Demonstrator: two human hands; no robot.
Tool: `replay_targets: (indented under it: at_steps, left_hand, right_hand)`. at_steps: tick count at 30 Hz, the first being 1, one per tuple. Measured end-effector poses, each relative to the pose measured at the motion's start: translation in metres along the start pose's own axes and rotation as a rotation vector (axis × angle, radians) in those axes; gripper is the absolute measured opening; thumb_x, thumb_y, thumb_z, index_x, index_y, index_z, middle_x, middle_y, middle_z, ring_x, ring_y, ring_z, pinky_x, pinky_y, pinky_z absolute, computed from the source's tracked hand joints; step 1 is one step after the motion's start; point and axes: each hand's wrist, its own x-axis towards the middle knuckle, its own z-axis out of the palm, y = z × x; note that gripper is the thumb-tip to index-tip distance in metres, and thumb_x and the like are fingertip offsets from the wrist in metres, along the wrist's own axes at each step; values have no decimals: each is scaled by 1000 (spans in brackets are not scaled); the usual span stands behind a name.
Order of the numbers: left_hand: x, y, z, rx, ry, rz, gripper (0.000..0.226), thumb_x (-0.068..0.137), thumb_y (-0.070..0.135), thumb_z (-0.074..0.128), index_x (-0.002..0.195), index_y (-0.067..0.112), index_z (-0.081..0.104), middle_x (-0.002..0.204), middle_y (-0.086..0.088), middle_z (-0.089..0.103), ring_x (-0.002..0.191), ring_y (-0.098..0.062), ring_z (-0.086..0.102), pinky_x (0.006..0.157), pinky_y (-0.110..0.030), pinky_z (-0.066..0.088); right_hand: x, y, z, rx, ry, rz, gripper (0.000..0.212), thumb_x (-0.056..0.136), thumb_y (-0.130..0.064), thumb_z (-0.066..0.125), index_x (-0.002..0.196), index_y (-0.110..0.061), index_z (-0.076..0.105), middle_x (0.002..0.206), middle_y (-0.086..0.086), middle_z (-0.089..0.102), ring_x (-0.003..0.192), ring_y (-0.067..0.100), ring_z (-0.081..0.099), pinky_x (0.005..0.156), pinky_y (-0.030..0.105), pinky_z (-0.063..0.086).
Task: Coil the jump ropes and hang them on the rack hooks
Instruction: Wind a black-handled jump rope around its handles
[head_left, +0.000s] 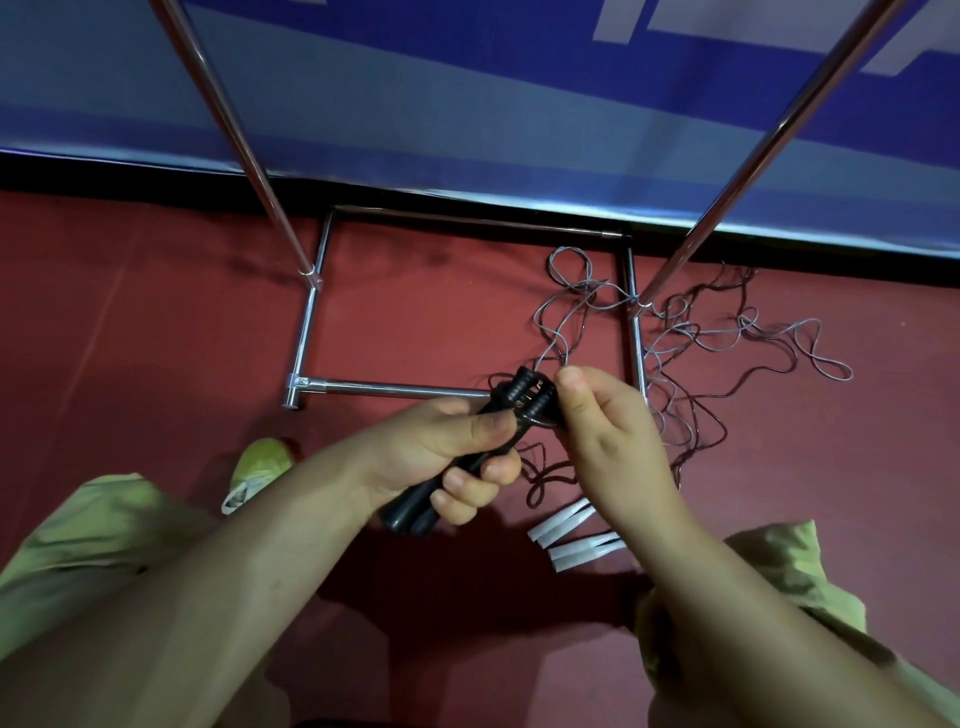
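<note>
While your left hand (457, 447) grips the pair of black handles (467, 457) side by side, your right hand (608, 426) pinches the cord at the handles' far ends — judged, the first coil is only starting. A few turns of dark cord may sit near the handle tops; the picture does not settle this.

Most of the work remains. The loose cords (675, 332), grey and dark, lie tangled on the red floor (156, 312), draped across the right side of the rack base (636, 332) and spreading to its right. Two white handles (571, 535) lie on the floor just near your right wrist, untouched.

Nothing hangs on the rack yet — its hooks are out of view; only the two uprights (244, 145) show.

No containers are in view.
</note>
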Motion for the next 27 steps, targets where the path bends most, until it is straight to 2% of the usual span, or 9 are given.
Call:
replay_targets:
  at_steps: [3, 5, 8, 11, 13, 15, 19, 22, 27]
  left_hand:
    - [0, 0, -2, 16, 13, -7, 50, 52, 50, 87, 87, 23, 62, 59, 5, 53, 38, 0, 38, 35, -12, 33]
    - [0, 0, -3, 43, 43, -1, 41, 51, 53, 87, 77, 27, 68, 58, 4, 53, 37, -1, 38, 35, -12, 33]
    - [-3, 0, -8, 38, 125, 26, 46, 48, 52, 88, 75, 23, 65, 57, 1, 52, 36, -3, 37, 34, -12, 32]
    - [-4, 1, -8, 72, 185, 20, 42, 56, 50, 85, 74, 20, 63, 57, 0, 52, 37, -4, 36, 34, -13, 32]
    - [-2, 1, -4, 124, 257, 4, 37, 76, 48, 70, 81, 14, 56, 56, 0, 51, 37, -5, 36, 36, -13, 30]
    - [0, 2, 0, 166, 321, -5, 33, 78, 43, 56, 85, 11, 50, 56, 0, 52, 39, -7, 37, 36, -14, 30]
    - [1, 1, 1, 232, 411, 6, 39, 73, 45, 51, 86, 8, 53, 57, -3, 58, 41, -11, 46, 37, -17, 37]
    - [4, -1, 0, 254, 469, -37, 44, 74, 48, 50, 87, 7, 58, 62, -5, 65, 47, -14, 57, 45, -23, 49]
    - [5, -2, -1, 357, 515, -174, 45, 94, 47, 43, 95, 7, 62, 70, -5, 70, 60, -16, 64, 64, -32, 56]
  right_hand:
    - [-2, 1, 2, -195, 78, -68, 50, 87, -59, 34, 55, -20, 37, 54, -10, 35, 53, 6, 33, 53, 34, 31]
    - [-2, -1, 2, -256, 51, -86, 50, 87, -59, 33, 56, -20, 40, 53, -9, 36, 53, 7, 35, 54, 34, 33]
    - [0, -1, -5, -263, -135, -84, 44, 93, -48, 42, 67, -13, 44, 57, -11, 37, 55, 6, 35, 54, 30, 32]
    - [3, -1, -13, -166, -273, -24, 33, 97, -34, 48, 70, -14, 46, 55, -14, 38, 51, 2, 33, 50, 17, 28]
    - [5, 1, -11, -76, -241, 27, 35, 95, -28, 55, 68, -8, 45, 52, -14, 37, 48, 0, 31, 47, 14, 28]
    - [5, 4, -4, 20, -169, 105, 35, 93, -21, 58, 66, -5, 42, 46, -13, 34, 42, 0, 29, 44, 12, 27]
    - [6, 10, 2, -18, -89, 133, 42, 90, -20, 63, 58, -13, 37, 38, -15, 34, 39, 1, 29, 43, 13, 25]
    - [6, 10, 2, -84, -59, 127, 44, 90, -22, 64, 56, -16, 37, 36, -16, 41, 38, 2, 34, 43, 13, 27]
    - [1, 22, 4, -225, -38, 139, 44, 87, -36, 66, 56, -19, 39, 41, -15, 41, 46, 5, 34, 51, 26, 31]
